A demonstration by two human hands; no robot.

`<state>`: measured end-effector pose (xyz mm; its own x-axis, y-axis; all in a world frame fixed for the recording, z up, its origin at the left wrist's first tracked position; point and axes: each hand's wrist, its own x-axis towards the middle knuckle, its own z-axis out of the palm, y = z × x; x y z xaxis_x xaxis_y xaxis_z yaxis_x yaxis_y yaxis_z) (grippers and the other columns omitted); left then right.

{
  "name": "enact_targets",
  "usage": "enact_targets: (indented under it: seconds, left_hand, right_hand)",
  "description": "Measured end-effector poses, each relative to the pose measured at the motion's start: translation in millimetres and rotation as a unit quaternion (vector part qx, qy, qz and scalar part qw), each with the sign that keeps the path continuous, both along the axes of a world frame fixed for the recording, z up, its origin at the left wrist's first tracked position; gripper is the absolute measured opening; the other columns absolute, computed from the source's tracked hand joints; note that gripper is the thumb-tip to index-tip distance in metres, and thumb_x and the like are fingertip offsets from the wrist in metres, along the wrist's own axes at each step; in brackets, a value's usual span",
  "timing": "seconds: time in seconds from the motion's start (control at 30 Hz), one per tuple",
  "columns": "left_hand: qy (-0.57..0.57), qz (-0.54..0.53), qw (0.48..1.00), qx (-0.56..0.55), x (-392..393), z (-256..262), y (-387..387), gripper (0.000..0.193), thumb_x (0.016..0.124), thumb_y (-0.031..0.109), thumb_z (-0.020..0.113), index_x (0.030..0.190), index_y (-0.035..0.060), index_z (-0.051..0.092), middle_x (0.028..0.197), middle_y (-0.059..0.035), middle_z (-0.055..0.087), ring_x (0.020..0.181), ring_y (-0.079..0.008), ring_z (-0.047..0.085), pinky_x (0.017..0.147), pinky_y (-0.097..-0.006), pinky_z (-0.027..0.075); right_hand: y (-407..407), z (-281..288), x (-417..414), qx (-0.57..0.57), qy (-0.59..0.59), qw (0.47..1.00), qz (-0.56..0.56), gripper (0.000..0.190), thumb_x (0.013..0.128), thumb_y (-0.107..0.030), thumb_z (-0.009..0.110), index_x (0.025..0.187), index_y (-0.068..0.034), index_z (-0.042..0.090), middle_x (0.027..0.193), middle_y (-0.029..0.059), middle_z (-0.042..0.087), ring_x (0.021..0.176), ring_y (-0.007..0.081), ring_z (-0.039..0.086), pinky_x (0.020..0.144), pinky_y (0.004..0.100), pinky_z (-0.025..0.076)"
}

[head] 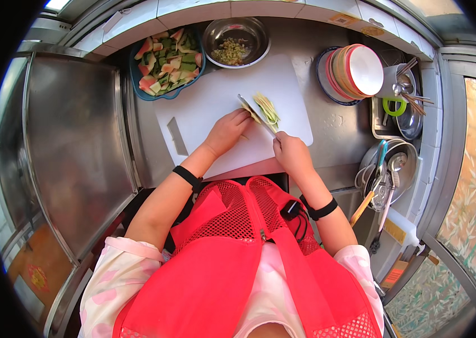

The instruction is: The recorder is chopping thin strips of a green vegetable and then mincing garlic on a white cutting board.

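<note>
My right hand (293, 154) grips the handle of a kitchen knife (257, 113), whose blade slants up and left over a white plastic cutting board (221, 93). The curled fingertips of my left hand (227, 132) press a pale vegetable piece (245, 107) down against the board, close beside the blade; most of that piece is hidden by the fingers and knife. On the blade's other side lies a small heap of thin pale-green vegetable strips (267, 110). A thin sliver (244, 137) rests just below my left hand.
At the back left stand a blue plastic basin (136, 86) of rind pieces and a steel bowl (259, 34) with chopped bits. Stacked bowls (367, 69), a utensil holder (388, 83) and a pot (409, 162) with ladles line the right. A metal panel (77, 139) borders the left.
</note>
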<state>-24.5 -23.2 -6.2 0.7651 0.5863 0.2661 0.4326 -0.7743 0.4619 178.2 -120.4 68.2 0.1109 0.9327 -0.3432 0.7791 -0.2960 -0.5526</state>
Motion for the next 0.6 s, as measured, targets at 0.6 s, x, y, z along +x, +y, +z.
enact_targets:
  seconds: [0.6]
  left_hand:
    - [-0.013, 0.027, 0.998, -0.052, 5, 3, -3, 0.030, 0.079, 0.003, 0.058, 0.108, 0.0043, 0.063, 0.118, -0.0106, 0.063, 0.115, -0.0307, 0.060, 0.093, -0.0384, 0.053]
  right_hand:
    - [40, -29, -17, 0.057, 0.007, 0.998, -0.013, 0.021, 0.093, -0.018, 0.057, 0.083, -0.001, 0.065, 0.074, 0.0257, 0.066, 0.070, 0.0445, 0.065, 0.066, 0.0537, 0.052]
